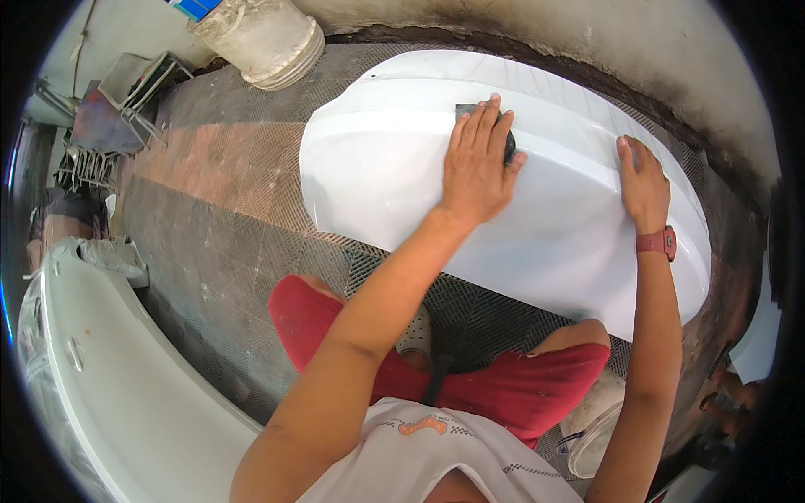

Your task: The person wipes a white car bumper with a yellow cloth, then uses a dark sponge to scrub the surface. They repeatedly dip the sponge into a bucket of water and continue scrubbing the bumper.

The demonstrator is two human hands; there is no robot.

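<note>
A large white car body panel (pixel 377 168), curved and glossy, lies in front of me on the floor. Under the fingers of my left hand (pixel 478 172) is a dark sanding pad (pixel 464 109), pressed against the panel near its raised crease. Only the pad's edges show past the fingers and beside the thumb, so most of it is hidden. My right hand (pixel 644 184) rests on the right part of the panel with outstretched fingers and holds nothing. A red watch (pixel 656 242) circles the right wrist.
A pale car body (pixel 142 369) curves along the left. A dirty white bucket (pixel 260 42) stands by the wall at the back, and another bucket (pixel 597 436) is beside my right knee. Metal-framed chairs (pixel 138 92) stand at the far left. The floor (pixel 218 180) is patterned.
</note>
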